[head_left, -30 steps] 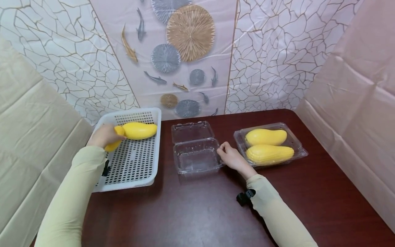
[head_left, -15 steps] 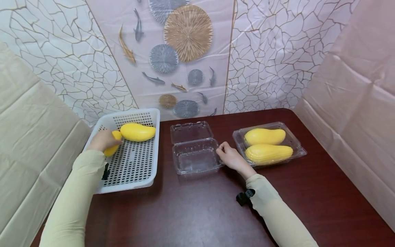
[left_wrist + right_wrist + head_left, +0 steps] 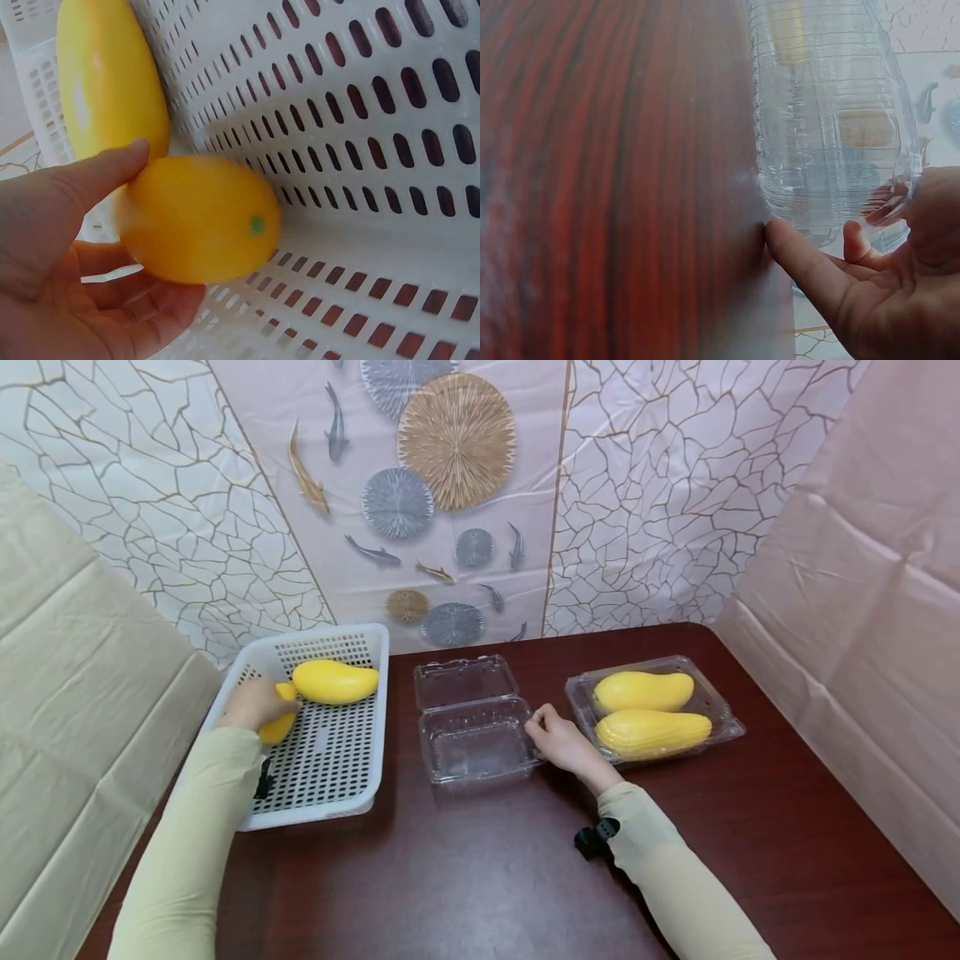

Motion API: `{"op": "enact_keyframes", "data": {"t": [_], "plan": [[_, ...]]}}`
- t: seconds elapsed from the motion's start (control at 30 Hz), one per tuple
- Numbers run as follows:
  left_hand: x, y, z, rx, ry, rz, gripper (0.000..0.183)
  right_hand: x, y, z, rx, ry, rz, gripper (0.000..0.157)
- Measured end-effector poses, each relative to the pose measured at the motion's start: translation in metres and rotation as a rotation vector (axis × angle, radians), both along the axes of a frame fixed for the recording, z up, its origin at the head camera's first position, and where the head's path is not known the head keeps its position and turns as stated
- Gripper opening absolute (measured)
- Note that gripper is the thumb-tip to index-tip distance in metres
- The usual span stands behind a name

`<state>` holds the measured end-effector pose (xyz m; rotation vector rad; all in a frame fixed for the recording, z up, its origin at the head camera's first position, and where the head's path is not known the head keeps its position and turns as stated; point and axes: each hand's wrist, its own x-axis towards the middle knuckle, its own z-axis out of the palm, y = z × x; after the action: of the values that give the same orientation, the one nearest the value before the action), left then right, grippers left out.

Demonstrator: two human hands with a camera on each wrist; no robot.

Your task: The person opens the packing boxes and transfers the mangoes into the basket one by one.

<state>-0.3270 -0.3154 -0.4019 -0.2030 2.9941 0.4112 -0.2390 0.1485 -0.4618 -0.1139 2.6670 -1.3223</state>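
Note:
My left hand (image 3: 251,703) grips a yellow mango (image 3: 202,225) inside the white perforated basket (image 3: 378,735). Its thumb lies on top of the fruit, the other fingers underneath, and a small green spot marks the mango's end. A second mango (image 3: 335,682) lies behind it in the basket. At the middle of the table, an empty clear plastic clamshell box (image 3: 480,743) stands with its lid tipped back. My right hand (image 3: 561,742) holds the box's right edge between curled fingers; in the right wrist view one fingertip (image 3: 780,232) reaches down by the tabletop.
On the right sits another clear box (image 3: 723,718) with two yellow mangoes (image 3: 652,732) in it, close beside my right forearm. The dark red table (image 3: 450,877) meets a patterned cloth backdrop behind, and pale cloth walls rise on both sides.
My left hand has moved slightly toward the front of the basket with its mango, which now sits a little apart from the second one. The right hand and the box stay put.

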Motion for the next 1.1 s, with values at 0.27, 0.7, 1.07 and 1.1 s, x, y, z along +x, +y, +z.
{"op": "enact_keyframes", "data": {"t": [0.27, 0.7, 1.07, 1.1], "plan": [[-0.004, 0.004, -0.004, -0.038, 0.041, -0.018, 0.03, 0.0, 0.0, 0.001, -0.004, -0.006, -0.003, 0.015], [-0.006, 0.006, -0.009, -0.075, 0.096, -0.027, 0.031, 0.0, -0.001, 0.0, 0.007, 0.002, -0.001, 0.015], [-0.005, 0.007, -0.016, -0.087, 0.178, -0.024, 0.043, -0.001, 0.0, -0.001, 0.02, 0.002, -0.001, 0.015], [-0.005, 0.007, -0.016, -0.086, 0.176, -0.022, 0.045, -0.001, 0.001, -0.001, 0.022, 0.003, -0.001, 0.016]]}}
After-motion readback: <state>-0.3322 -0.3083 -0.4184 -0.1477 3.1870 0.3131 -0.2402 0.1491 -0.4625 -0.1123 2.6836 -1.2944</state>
